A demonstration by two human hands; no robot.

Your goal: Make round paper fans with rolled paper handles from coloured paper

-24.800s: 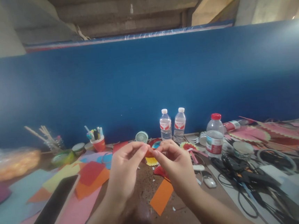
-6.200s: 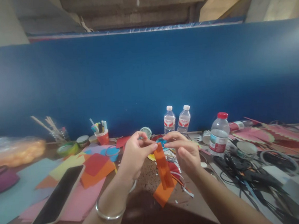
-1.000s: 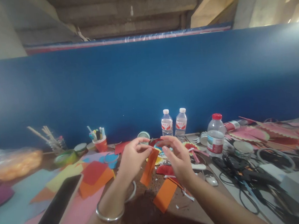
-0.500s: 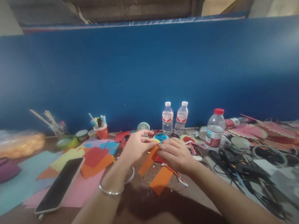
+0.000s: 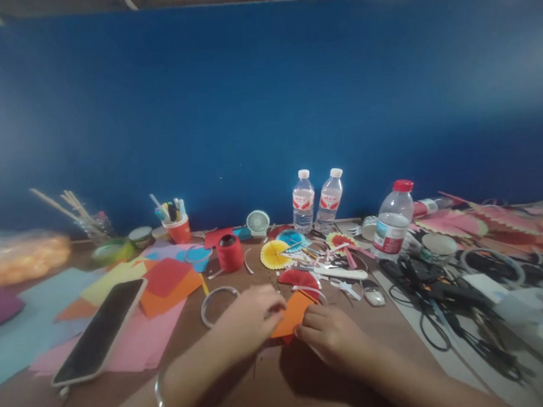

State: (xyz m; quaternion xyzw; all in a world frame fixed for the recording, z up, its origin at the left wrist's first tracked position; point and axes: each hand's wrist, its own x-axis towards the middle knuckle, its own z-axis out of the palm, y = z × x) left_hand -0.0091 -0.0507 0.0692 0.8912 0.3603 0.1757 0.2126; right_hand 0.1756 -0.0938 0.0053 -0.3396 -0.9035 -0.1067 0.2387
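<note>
Orange paper point(image 5: 292, 314), left hand point(image 5: 251, 314) half-curled at left edge, right hand point(image 5: 333, 336) more tightly curled at right, any grip unclear, red fan point(image 5: 298, 280) just beyond on desk point(image 5: 241, 396)

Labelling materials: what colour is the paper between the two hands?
The paper is orange; the head view shows it best.

Dim light, blurred outer edges
</note>
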